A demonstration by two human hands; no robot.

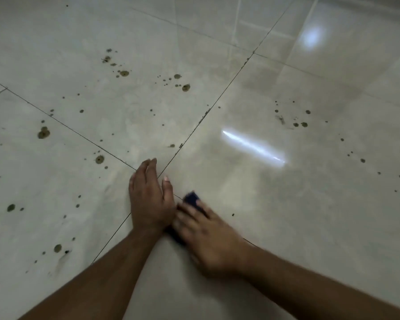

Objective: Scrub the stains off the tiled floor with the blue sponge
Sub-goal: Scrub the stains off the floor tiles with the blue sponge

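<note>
My right hand [208, 236] presses down on the dark blue sponge [191, 199], which lies flat on the tiled floor [286, 204]; the hand is blurred and covers most of the sponge. Only the sponge's far corner and a strip under the palm show. My left hand [149, 199] lies flat on the floor just left of the sponge, fingers together and pointing away, over the crossing of the grout lines. Brown stains dot the tiles: a cluster [123, 72] far left, another [185, 87] at centre, spots [43, 133] at left and more [300, 124] at right.
Dark grout lines [217, 100] cross the glossy pale tiles. Bright reflections of lamps lie on the floor at right [254, 146] and far right [312, 38]. A small dark speck [233, 214] sits just right of the sponge.
</note>
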